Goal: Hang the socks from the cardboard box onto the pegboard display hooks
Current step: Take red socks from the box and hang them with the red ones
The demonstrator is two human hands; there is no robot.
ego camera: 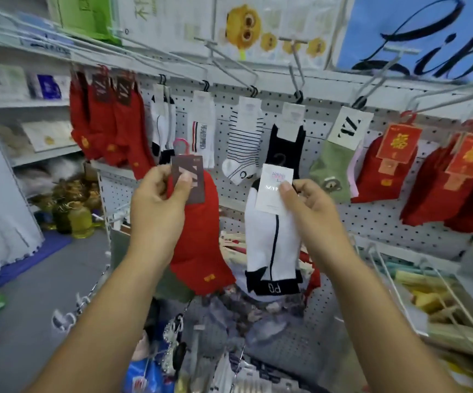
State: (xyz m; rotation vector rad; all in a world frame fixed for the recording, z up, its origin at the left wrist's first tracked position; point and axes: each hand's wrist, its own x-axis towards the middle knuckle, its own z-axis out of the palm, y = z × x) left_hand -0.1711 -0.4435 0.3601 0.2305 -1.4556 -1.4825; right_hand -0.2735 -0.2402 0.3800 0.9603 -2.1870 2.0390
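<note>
My left hand (156, 199) pinches the brown card label of a red sock pair (201, 236), which has a pink hanger on top and dangles below the hand. In my right hand (306, 202) is the white card label of a white sock pair with black trim (272, 251), pinched between thumb and fingers. Both pairs hang in front of the white pegboard (377, 217). Metal display hooks (297, 78) stick out above, carrying red socks (107, 123), white socks (201, 129), a striped sock (244, 140), a black sock (285, 146) and a green sock (334, 163). The cardboard box is not visible.
More red sock packs (451, 177) hang at the right. Wire racks with yellow and green goods (428, 296) sit at lower right. Shelves with boxed goods (39, 131) stand at the left, oil bottles (73, 217) on the floor. Small items hang on hooks below my arms.
</note>
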